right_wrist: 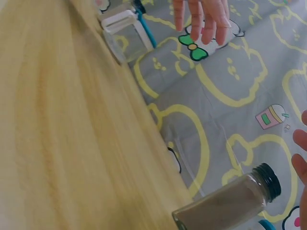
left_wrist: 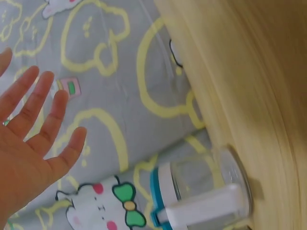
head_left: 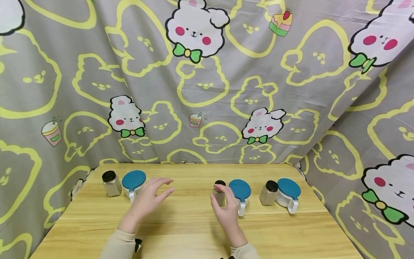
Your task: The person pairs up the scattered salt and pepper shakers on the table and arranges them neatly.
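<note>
My left hand (head_left: 145, 201) hovers over the table with its fingers spread, beside a clear blue-lidded jar (head_left: 134, 180) with a white handle. Nothing is in its grasp; the left wrist view shows the same jar (left_wrist: 204, 191) below the extended fingers of the hand (left_wrist: 33, 139). To the right, my right hand (head_left: 227, 213) holds nothing, its fingers loosely bent. It is in front of a square black-lidded bottle (head_left: 219, 196), partly hiding it, and another blue-lidded jar (head_left: 240, 190). The bottle (right_wrist: 228, 203) looks filled with something greyish in the right wrist view, where only fingertips (right_wrist: 301, 139) show.
At the far left stands another black-lidded bottle (head_left: 112, 185). A third bottle (head_left: 268, 194) and blue-lidded jar (head_left: 289, 192) stand together on the right. The wooden table (head_left: 181, 223) ends at a patterned grey curtain (head_left: 155, 90) behind and at the sides.
</note>
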The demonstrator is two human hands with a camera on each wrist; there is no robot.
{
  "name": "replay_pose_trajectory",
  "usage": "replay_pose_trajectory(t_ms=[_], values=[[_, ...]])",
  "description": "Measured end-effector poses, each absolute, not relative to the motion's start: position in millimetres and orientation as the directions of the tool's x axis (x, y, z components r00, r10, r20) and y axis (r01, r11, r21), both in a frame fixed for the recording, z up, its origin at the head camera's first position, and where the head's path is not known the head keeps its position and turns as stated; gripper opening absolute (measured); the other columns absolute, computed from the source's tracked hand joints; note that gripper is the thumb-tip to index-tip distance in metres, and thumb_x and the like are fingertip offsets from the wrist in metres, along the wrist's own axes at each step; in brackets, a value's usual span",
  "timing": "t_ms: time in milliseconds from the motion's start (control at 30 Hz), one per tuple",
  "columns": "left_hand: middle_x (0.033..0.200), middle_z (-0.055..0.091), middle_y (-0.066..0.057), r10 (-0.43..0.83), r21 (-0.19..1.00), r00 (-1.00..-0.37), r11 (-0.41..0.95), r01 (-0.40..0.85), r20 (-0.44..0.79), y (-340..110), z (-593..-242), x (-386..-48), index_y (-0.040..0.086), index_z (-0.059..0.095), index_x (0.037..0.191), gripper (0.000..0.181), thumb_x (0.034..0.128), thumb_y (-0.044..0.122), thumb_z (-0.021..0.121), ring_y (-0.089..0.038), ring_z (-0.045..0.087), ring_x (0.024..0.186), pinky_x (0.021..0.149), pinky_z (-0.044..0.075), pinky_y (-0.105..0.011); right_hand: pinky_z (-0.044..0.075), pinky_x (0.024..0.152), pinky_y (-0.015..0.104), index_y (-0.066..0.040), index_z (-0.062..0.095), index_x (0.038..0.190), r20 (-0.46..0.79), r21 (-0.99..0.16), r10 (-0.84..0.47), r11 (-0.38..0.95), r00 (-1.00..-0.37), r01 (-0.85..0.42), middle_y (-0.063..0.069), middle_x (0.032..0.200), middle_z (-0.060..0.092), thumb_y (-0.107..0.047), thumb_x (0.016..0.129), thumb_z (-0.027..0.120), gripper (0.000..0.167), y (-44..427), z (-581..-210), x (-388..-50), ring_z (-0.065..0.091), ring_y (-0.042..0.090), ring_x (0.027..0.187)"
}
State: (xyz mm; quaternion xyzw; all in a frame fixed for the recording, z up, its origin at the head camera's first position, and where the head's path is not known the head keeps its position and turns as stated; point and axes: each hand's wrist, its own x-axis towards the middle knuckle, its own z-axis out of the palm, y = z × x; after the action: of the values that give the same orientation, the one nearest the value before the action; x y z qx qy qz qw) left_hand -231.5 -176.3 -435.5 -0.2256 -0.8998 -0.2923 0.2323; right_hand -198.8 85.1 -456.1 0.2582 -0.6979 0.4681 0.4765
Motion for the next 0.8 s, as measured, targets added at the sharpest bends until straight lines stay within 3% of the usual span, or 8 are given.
replay_pose_trajectory(t_ms=[200,533,800], values=[[0.112,0.071,-0.005,0.251,0.430,-0.795,0.731,0.530,0.552,-191.7,-431.8,-233.1,0.014,0.071,0.114,0.032,0.0879,0.032,0.072,-0.029,0.062,0.108,0.092,0.047,-0.055,0.048,0.090,0.014,0.009,0.062,0.105,0.889,-0.426,0.031,0.425,-0.457,-0.799,0.018,0.095,0.064,0.018,0.068,0.072,0.040,76.5,-454.4,-192.9,0.062,0.032,0.088],[0.113,0.071,-0.006,0.222,0.426,-0.788,0.741,0.519,0.574,-213.1,-429.3,-236.6,0.012,0.070,0.116,0.033,0.0878,0.029,0.072,-0.029,0.060,0.108,0.093,0.045,-0.054,0.052,0.081,0.032,-0.005,0.062,0.117,0.824,-0.470,-0.058,0.484,-0.563,-0.738,0.008,0.105,0.066,0.001,0.074,0.079,0.047,72.7,-491.4,-207.7,0.061,0.023,0.097],[0.117,0.068,-0.011,0.159,0.470,-0.821,0.754,0.460,0.549,-232.2,-425.7,-234.7,0.013,0.068,0.120,0.033,0.0907,0.030,0.069,-0.034,0.055,0.116,0.094,0.044,-0.059,0.054,0.089,0.033,-0.008,0.062,0.120,0.769,-0.486,-0.139,0.506,-0.624,-0.712,0.004,0.112,0.066,-0.011,0.080,0.077,0.043,66.0,-494.9,-203.6,0.061,0.019,0.104]])
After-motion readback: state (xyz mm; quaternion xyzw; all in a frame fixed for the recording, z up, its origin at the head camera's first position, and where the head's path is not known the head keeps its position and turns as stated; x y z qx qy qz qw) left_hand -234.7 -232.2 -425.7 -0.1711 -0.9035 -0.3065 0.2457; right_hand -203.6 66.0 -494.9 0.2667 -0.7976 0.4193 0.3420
